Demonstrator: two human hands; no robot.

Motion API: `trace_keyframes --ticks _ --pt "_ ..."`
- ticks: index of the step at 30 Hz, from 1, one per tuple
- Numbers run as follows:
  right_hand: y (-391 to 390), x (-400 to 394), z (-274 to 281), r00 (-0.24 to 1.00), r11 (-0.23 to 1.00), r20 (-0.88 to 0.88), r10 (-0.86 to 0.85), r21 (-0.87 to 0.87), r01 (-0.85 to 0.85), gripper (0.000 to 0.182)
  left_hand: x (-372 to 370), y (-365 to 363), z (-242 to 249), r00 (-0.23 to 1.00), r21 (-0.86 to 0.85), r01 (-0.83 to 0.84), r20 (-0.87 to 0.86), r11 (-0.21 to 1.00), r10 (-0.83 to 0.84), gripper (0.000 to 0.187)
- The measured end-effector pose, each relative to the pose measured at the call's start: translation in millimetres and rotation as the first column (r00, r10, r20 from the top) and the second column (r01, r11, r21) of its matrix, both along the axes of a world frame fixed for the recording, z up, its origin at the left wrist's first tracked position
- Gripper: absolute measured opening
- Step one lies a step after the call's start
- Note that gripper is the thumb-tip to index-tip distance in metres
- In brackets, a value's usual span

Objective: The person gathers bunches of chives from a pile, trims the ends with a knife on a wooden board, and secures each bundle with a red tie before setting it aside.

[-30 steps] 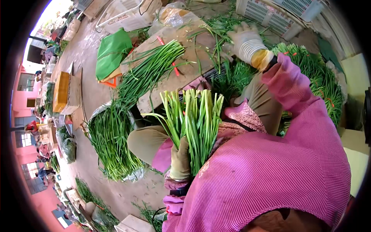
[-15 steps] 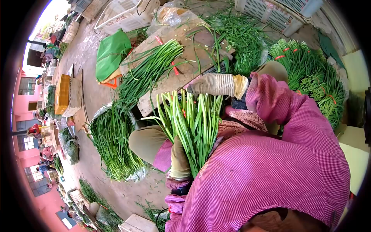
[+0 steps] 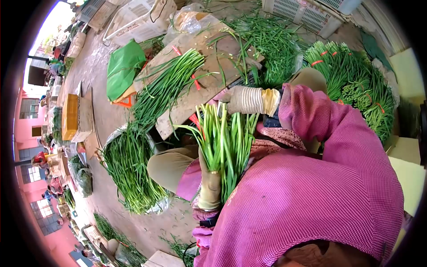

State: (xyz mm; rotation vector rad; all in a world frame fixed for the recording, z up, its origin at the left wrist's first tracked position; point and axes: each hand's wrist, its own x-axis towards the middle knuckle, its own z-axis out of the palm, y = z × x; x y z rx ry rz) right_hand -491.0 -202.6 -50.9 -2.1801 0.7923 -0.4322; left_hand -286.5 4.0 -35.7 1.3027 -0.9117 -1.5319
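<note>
My left hand (image 3: 210, 187), in a tan work glove, is wrapped around part of a bunch of garlic chives (image 3: 229, 142) held against my lap. The pale stem ends point up and away from me. My gloved right hand (image 3: 242, 99), its cuff ribbed and light, is at the stem ends with its fingers curled in against a stem; its fingertips are partly hidden. Beside the bunch, a red strip (image 3: 195, 119) shows near the stems. Ahead, more loose garlic chives (image 3: 171, 80) lie on a worn wooden board (image 3: 167, 120) with red strips among them.
A large pile of garlic chives (image 3: 131, 169) rests on plastic at the left. Bundles tied with red bands (image 3: 356, 80) stand at the right. Beyond are loose trimmings (image 3: 275, 49), white crates (image 3: 140, 22), a green cloth (image 3: 126, 69) and a yellow box (image 3: 70, 116).
My right hand has shifted slightly right, its fingers curling in at the stem ends. My left hand has turned, splitting the bunch into two clumps. The red strip by the stems shows more.
</note>
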Motion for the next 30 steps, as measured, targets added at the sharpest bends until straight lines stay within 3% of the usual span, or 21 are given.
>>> trace_keyframes --ticks 2,3,4,5,6,8,10,11,12,14,15,17,18,19,20,21,22,25,26,28,30 --pt "-9 -11 14 0.986 0.993 -0.14 -0.088 -0.093 0.076 0.028 -2 6 13 0.994 -0.006 0.07 -0.086 0.998 -0.07 0.082" --pt "-24 -25 10 0.995 0.998 0.098 -0.029 0.061 0.024 0.025 -3 6 9 0.998 0.028 0.042 -0.056 0.999 -0.04 0.069" --pt "-32 -37 30 0.955 0.849 -0.149 -0.255 -0.508 0.147 0.027 -3 6 9 0.997 0.029 0.047 -0.058 0.998 -0.045 0.069" --pt "-49 -50 55 0.874 0.862 -0.085 -0.478 -0.233 0.449 0.029 -2 5 9 0.991 0.147 -0.034 -0.119 0.989 0.052 0.061" --pt "-80 -80 40 0.87 0.79 0.122 -0.478 -0.372 0.487 0.032 -1 4 10 0.974 0.268 -0.107 -0.167 0.958 0.155 0.053" --pt "-108 -124 89 0.571 0.5 -0.101 -0.815 -0.62 0.604 0.036 8 6 5 0.969 0.279 -0.146 -0.151 0.949 0.194 0.042" --pt "-92 -134 126 0.396 0.279 0.006 -0.918 -0.7 0.657 0.03 16 6 1 0.964 0.311 -0.162 -0.155 0.936 0.218 0.04" --pt "-85 -130 126 0.397 0.28 0.005 -0.918 -0.7 0.656 0.03 18 6 -4 0.96 0.319 -0.158 -0.171 0.934 0.221 0.041" --pt "-75 -124 126 0.477 0.4 -0.113 -0.872 -0.725 0.56 0.033 29 7 -8 0.993 0.133 0.036 0.107 0.99 -0.051 0.044" --pt "-49 -96 120 0.586 0.627 -0.334 -0.738 -0.661 0.413 0.042 37 13 -41 0.985 0.269 -0.11 -0.096 0.957 0.141 0.049" --pt "-38 -82 102 0.771 0.862 -0.398 -0.497 -0.332 0.384 0.052 33 11 -36 0.986 0.271 -0.111 -0.093 0.956 0.141 0.049" --pt "4 -52 61 0.962 0.999 -0.27 -0.051 -0.01 0.05 0.063 15 6 -8 0.937 0.348 -0.086 -0.291 0.934 0.195 0.052" --pt "30 -38 63 0.921 0.976 -0.388 -0.043 -0.213 -0.044 0.066 13 2 9 0.873 0.418 0.031 -0.454 0.908 0.179 0.053" --pt "45 -29 14 0.948 0.848 -0.28 -0.153 -0.529 -0.019 0.069 13 5 11 0.859 0.464 0.016 -0.46 0.886 0.226 0.05" --pt "49 -24 32 0.966 0.852 -0.258 -0.029 -0.511 -0.111 0.049 15 8 13 0.843 0.479 -0.035 -0.456 0.877 0.283 0.047" --pt "49 -19 26 0.973 0.814 -0.231 -0.009 -0.566 -0.127 0.042 15 6 17 0.944 0.295 -0.121 -0.262 0.948 0.202 0.044" --pt "40 -13 11 0.934 0.838 -0.349 0.073 -0.487 -0.247 0.036 23 8 -9 0.873 0.345 -0.139 -0.4 0.928 0.28 0.043" --pt "29 -13 14 0.901 0.783 -0.369 0.229 -0.479 -0.396 0.017 28 4 -17 0.87 0.271 -0.041 -0.464 0.962 0.167 0.042" --pt "23 -17 -2 0.952 0.778 -0.132 0.276 -0.551 -0.302 0.016 24 6 -12 0.857 0.27 -0.062 -0.48 0.961 0.19 0.042" --pt "18 -18 13 0.946 0.758 -0.111 0.306 -0.573 -0.312 0.013 27 5 -16 0.899 0.19 -0.041 -0.422 0.981 0.119 0.042" --pt "18 -20 30 0.917 0.758 -0.394 0.062 -0.579 -0.3 0.01 28 8 -20 0.902 0.214 -0.06 -0.407 0.975 0.145 0.042"
